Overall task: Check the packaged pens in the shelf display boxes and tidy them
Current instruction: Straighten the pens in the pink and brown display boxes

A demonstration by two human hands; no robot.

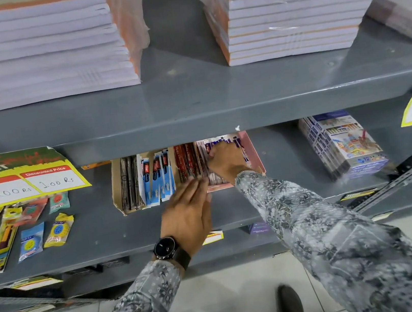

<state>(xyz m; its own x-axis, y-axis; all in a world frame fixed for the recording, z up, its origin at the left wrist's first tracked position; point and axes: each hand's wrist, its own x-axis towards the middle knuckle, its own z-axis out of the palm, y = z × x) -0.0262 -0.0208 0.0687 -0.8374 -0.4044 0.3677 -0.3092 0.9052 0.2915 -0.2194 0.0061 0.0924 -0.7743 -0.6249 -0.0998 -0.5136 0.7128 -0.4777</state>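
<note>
down on the middle shelf [109, 234], two display boxes are sitting side by side near its centre, under the overhang of the upper shelf [191, 99]. the cardboard box [116, 185] on the left is holding dark packets, then blue-and-white pen packets [157, 179] standing on edge. the pink box [254, 154] on the right, touching it, is carrying red pen packets [187, 164] and purple-and-white ones [220, 141].

the right hand [224, 162] is reaching into the pink box, its fingers [214, 154] curled narrow and pressing down among the purple-and-white packets; whether they are actually pinching one cannot be told, since the hand is hiding the tips. the left hand [189, 211] is lying flat and open, fingers stretched out together, with the fingertips touching the front ends of the red packets where the two boxes meet. a black watch [165, 248] is sitting on that wrist, and both arms are wearing grey patterned sleeves [331, 230].

toward the left end of the same shelf, small carded items [29, 243] are lying loose below a yellow price sign [24, 180]. toward the right end, a wrapped bundle of colour-pen boxes [345, 145] is standing well apart from the pink box. stacks of notebooks [34, 53] are resting on the upper shelf. below, two dark shoes [288, 303] are showing on the tiled floor.
</note>
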